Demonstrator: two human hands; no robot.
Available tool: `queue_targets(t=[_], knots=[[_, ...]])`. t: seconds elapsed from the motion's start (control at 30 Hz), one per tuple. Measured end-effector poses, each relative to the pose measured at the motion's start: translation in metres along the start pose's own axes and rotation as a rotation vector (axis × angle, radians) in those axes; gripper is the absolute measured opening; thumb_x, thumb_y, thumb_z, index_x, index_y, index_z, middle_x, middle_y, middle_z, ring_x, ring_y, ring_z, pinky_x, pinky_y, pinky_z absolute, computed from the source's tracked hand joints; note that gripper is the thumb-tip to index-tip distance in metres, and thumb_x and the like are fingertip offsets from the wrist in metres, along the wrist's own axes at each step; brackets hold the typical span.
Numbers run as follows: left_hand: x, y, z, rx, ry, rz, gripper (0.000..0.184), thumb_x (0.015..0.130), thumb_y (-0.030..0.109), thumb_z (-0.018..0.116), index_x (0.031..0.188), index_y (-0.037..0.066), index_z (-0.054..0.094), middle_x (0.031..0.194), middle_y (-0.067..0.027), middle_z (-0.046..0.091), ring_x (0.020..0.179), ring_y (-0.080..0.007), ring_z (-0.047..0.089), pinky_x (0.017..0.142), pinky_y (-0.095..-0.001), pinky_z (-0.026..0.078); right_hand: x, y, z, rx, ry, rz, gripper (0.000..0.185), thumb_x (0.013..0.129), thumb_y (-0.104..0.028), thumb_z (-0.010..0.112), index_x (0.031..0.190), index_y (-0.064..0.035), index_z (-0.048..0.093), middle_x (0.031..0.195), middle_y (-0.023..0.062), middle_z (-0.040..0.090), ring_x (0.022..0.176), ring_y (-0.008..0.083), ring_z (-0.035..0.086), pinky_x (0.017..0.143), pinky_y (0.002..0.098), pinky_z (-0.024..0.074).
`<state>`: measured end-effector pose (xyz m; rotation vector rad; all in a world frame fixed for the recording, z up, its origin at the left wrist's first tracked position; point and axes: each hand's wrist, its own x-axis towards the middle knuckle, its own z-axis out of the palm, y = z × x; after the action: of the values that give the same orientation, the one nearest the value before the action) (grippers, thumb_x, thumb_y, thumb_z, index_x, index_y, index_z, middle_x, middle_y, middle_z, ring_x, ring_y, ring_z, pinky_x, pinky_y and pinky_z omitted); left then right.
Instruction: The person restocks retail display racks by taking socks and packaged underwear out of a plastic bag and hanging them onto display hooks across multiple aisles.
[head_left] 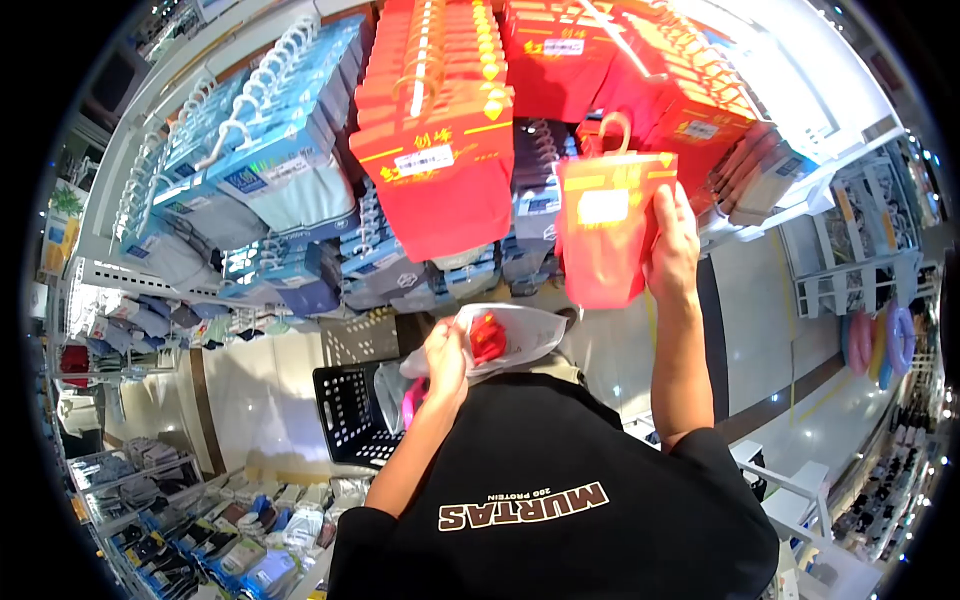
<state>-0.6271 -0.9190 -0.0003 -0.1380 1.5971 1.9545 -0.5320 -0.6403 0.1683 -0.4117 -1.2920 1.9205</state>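
Note:
My right hand (674, 245) is closed on the right edge of a red hanger pack of folded cloth (605, 260), probably underwear or socks. The pack has a white label, yellow print and an orange hanger hook on top. It hangs upright in front of the rack. Lower and to the left, my left hand (446, 358) grips the edge of a white plastic bag (530, 335). The bag's mouth is open, and something red (488, 338) with a hook-like part lies inside.
Rows of red hanger packs (430, 190) hang ahead, with blue-carded packs (270, 180) to their left. A black perforated basket (345, 410) stands at lower left. Bins of packaged goods (240, 540) lie below it. A white rack (850, 230) is on the right.

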Motion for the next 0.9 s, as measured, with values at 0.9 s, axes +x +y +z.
queue_targets(t=[0.9], knots=[[-0.020,0.011,-0.001,-0.122,-0.141,-0.094,0.014,0.098,0.022,0.061,0.097,0.008,0.059,0.066,0.0077,0.048,0.048,-0.0015,0.038,0.041,-0.0204,0.026,-0.056,0.077,0.022,-0.552,-0.438,0.217,0.020,0.092,-0.008,0.065,0.110,0.0023,0.064,0.097,0.0080,0.067,0.092,0.0113,0.062,0.082,0.0276,0.0502]])
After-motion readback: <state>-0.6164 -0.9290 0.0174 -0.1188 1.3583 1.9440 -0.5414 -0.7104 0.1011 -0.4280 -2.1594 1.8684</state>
